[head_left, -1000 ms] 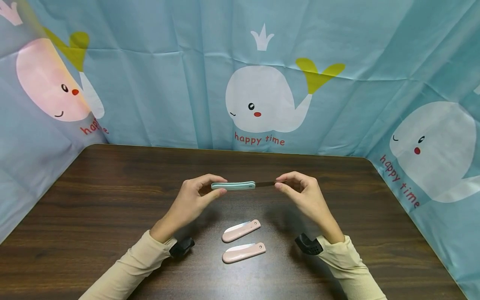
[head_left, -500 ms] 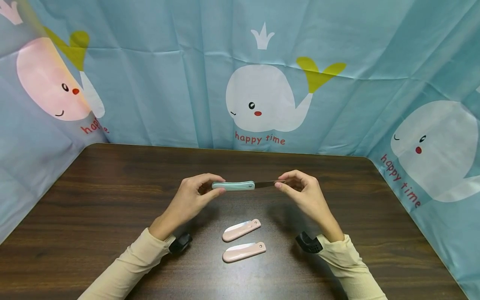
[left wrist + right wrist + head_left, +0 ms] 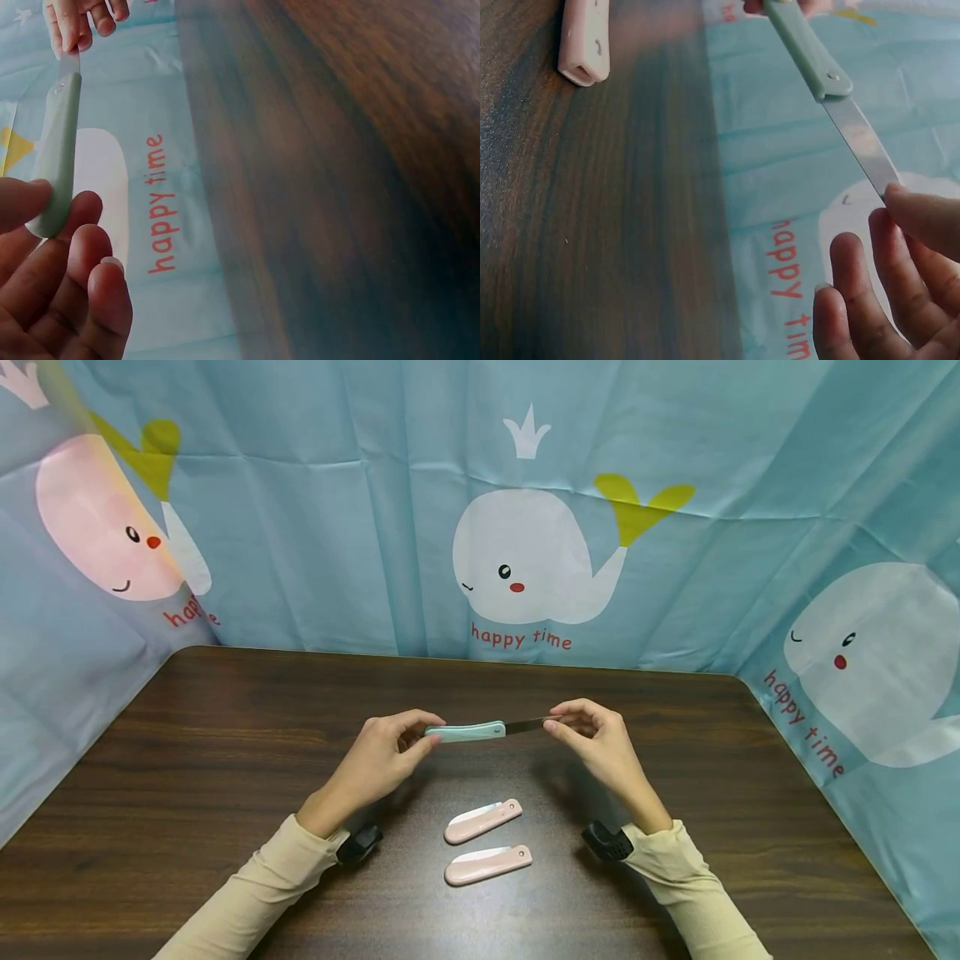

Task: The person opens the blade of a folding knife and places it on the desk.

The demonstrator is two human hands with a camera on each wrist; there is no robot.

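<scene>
Green knife (image 3: 495, 729), unfolded: your left fingers (image 3: 418, 718) pinch its handle (image 3: 468, 732), your right fingers (image 3: 572, 737) its blade (image 3: 527, 725), above the desk (image 3: 300, 693).

The left grip (image 3: 381, 756) and right grip (image 3: 602, 749) pinch an unfolded mint knife (image 3: 471, 732) beyond two folded pink knives (image 3: 489, 867).

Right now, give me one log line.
left hand: pinches pale green knife handle; right hand: pinches silver blade; two pink folding knives: on brown table
</scene>
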